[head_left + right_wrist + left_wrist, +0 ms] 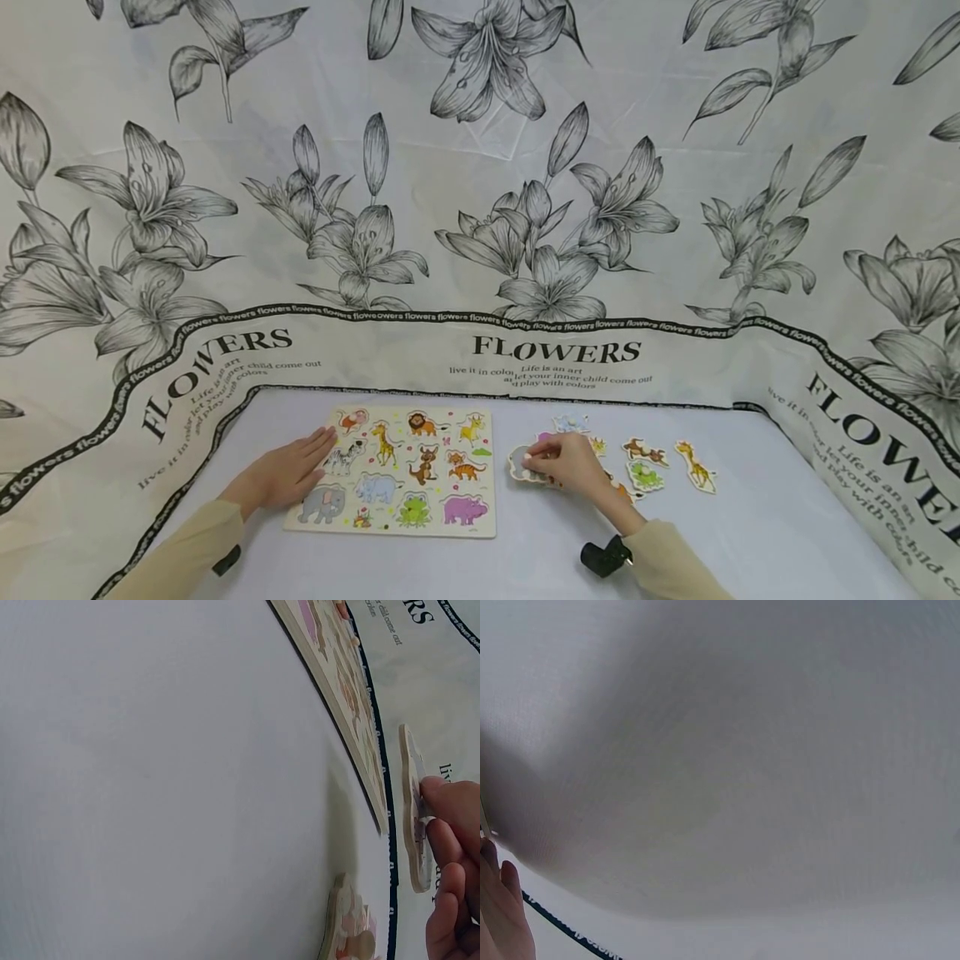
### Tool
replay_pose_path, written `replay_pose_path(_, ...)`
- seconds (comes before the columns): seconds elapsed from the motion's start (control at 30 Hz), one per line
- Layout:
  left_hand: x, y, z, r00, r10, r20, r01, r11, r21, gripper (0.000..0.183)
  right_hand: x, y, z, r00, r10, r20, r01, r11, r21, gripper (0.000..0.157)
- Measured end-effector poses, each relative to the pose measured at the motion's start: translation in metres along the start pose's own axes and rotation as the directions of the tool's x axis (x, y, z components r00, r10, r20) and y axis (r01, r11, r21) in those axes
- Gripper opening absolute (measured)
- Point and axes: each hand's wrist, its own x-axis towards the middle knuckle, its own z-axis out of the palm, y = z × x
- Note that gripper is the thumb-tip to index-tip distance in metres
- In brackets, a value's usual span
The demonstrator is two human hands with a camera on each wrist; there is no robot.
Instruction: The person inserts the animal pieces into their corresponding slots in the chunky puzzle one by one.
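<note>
Grey piece [517, 462], elephant-shaped by the look of it, is in the right hand [572, 467], just right of the board [397, 534]. Right fingers narrow, thumb and fingertips pinching it; right wrist view has it edge-on, lifted off the table [420, 575]. Left hand [291, 471] lies palm down at the board's left side, fingers straight and close together, touching the edge near the zebra picture [346, 457]; holding nothing. Board is flat on the table, animal pictures in rows: monkey, giraffe, lion, zebra, kangaroo, tiger, two elephants, frog, hippo, etc. Other pieces are loose to the right of the board, around and beyond the right hand: blue piece [573, 423] at the back, purple piece [542, 438] and yellow piece [597, 446] partly behind the hand, orange piece [622, 490] partly under the forearm in view. Further right: brown piece [647, 451] with frog piece [645, 476] just in front of it, then giraffe piece [697, 467], outermost, a bit apart. Right wrist view also shows a knob on a piece down on the table. Left wrist view is mostly table, only part of the left hand at the lower left corner. Flower-print cloth [480, 179] hangs behind the table. Both sleeves beige.
</note>
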Motion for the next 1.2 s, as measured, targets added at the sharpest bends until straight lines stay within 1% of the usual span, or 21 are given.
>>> replay_pose_path(0.03, 0.000, 0.000, -0.001, 1.000, 0.003, -0.001, -0.003, 1.000, -0.011, 0.053, 0.000, -0.002, 0.001, 1.000, 0.002, 0.003, -0.002, 1.000, 0.002, 0.012)
replay_pose_path(0.17, 0.001, 0.000, -0.002, 1.000, -0.008, 0.006, 0.008, 1.000, -0.001, 0.054, 0.001, -0.010, 0.006, 1.000, -0.001, 0.008, 0.001, 1.000, 0.015, 0.011)
replay_pose_path(0.33, 0.001, -0.002, -0.003, 1.000, -0.002, 0.012, 0.002, 1.000, -0.013, 0.054, 0.002, -0.018, 0.013, 0.999, -0.039, 0.016, 0.039, 0.999, 0.012, 0.011)
replay_pose_path(0.4, 0.002, -0.001, -0.006, 1.000, -0.004, 0.028, 0.005, 1.000, -0.031, 0.054, 0.003, -0.021, 0.016, 0.998, -0.056, 0.022, 0.056, 0.998, 0.011, 0.012)
replay_pose_path(0.57, 0.004, 0.005, -0.015, 0.993, -0.040, 0.113, 0.048, 0.996, -0.071, 0.054, 0.003, -0.029, 0.023, 0.995, -0.091, 0.047, 0.089, 0.995, 0.042, 0.012)
replay_pose_path(0.67, 0.005, 0.007, -0.018, 0.987, -0.059, 0.151, 0.070, 0.995, -0.067, 0.055, 0.002, -0.033, 0.028, 0.992, -0.109, 0.066, 0.105, 0.993, 0.058, 0.013)
replay_pose_path(0.8, 0.003, 0.007, -0.016, 0.988, -0.056, 0.144, 0.065, 0.996, -0.064, 0.055, 0.001, -0.039, 0.034, 0.990, -0.110, 0.084, 0.105, 0.993, 0.058, 0.013)
replay_pose_path(0.87, 0.003, 0.006, -0.014, 0.991, -0.047, 0.127, 0.055, 0.997, -0.060, 0.055, 0.000, -0.041, 0.037, 0.990, -0.107, 0.087, 0.103, 0.993, 0.053, 0.013)
replay_pose_path(0.97, 0.002, 0.005, -0.010, 0.994, -0.035, 0.101, 0.040, 0.998, -0.044, 0.055, -0.002, -0.045, 0.041, 0.989, -0.123, 0.080, 0.120, 0.992, 0.042, 0.014)
replay_pose_path(1.03, 0.002, 0.005, -0.008, 0.995, -0.038, 0.096, 0.042, 0.999, -0.035, 0.054, -0.003, -0.048, 0.044, 0.988, -0.131, 0.079, 0.127, 0.991, 0.048, 0.014)
replay_pose_path(1.13, 0.003, 0.005, -0.008, 0.992, -0.052, 0.116, 0.057, 0.998, -0.041, 0.055, -0.005, -0.051, 0.048, 0.987, -0.137, 0.088, 0.132, 0.989, 0.063, 0.013)
replay_pose_path(1.2, 0.004, 0.007, -0.011, 0.989, -0.057, 0.134, 0.065, 0.996, -0.057, 0.055, -0.006, -0.053, 0.051, 0.986, -0.132, 0.100, 0.124, 0.989, 0.082, 0.013)
